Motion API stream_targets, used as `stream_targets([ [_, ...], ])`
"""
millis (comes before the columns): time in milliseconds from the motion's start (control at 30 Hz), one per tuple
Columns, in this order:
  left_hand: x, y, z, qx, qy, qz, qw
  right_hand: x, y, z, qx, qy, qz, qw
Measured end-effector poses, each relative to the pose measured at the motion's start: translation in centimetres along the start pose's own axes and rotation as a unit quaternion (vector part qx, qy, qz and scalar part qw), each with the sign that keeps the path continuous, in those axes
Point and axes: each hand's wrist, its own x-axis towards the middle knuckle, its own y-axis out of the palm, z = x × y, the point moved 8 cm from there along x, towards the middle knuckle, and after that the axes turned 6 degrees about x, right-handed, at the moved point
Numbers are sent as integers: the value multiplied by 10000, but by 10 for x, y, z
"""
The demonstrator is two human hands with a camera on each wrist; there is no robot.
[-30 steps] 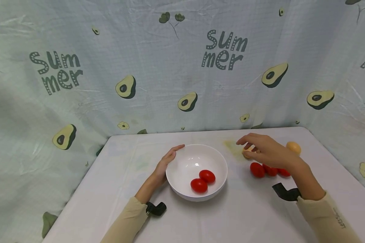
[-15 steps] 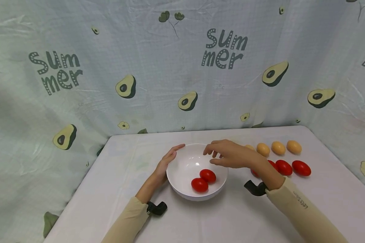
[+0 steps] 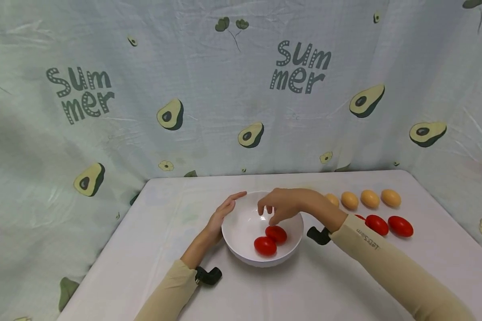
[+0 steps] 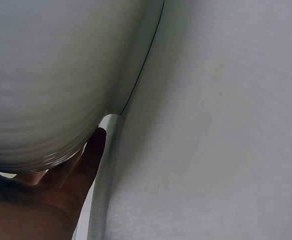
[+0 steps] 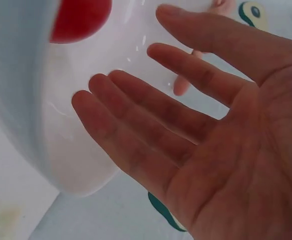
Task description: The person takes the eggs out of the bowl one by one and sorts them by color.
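Note:
A white bowl (image 3: 238, 227) stands mid-table in the head view, with two red eggs inside, one (image 3: 276, 234) touching the other (image 3: 265, 246). My left hand (image 3: 221, 219) rests against the bowl's left side, its fingers stretched along the wall; the left wrist view shows this hand (image 4: 51, 200) under the bowl's curve. Over the bowl, above the red eggs, hovers my right hand (image 3: 283, 205). From the right wrist view, this hand (image 5: 200, 125) has spread, slightly bent fingers and an empty palm. A red egg (image 5: 83, 20) shows beyond them.
Right of the bowl, several yellow-orange eggs (image 3: 370, 199) lie in a row on the white table (image 3: 176, 200). In front of them is a row of red eggs (image 3: 400, 226), partly hidden by my right forearm. A patterned curtain (image 3: 209, 133) hangs behind the table.
My right hand has moved left, from above the eggs on the right to over the bowl, its fingers now pointing down. My left hand and the two eggs in the bowl stay put.

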Motion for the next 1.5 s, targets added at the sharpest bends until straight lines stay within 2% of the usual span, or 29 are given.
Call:
stream_targets([
  [133, -1, -1, 0, -29, 72, -25, 10000, 11, 6, 0, 99, 333, 372, 9987],
  [367, -1, -1, 2, -69, 83, 91, 9999, 23, 15, 0, 98, 847, 734, 9937],
  [500, -3, -3, 2, -45, 26, 22, 10000, 27, 17, 2, 60, 1066, 887, 9903],
  [767, -2, 1, 1, -144, 48, 251, 9996, 32, 18, 2, -67, 1258, 1035, 9866],
  [1133, 0, 2, 0, -246, 127, 216, 9994, 30, 27, 2, 40, 1473, 1515, 9774],
  [1300, 0, 1, 1, -213, 84, 185, 9996, 29, 29, 1, -20, 1518, 1585, 9756],
  [1500, 0, 1, 0, -181, 112, 154, 9997, 29, 24, 5, -317, 1376, 1474, 9789],
])
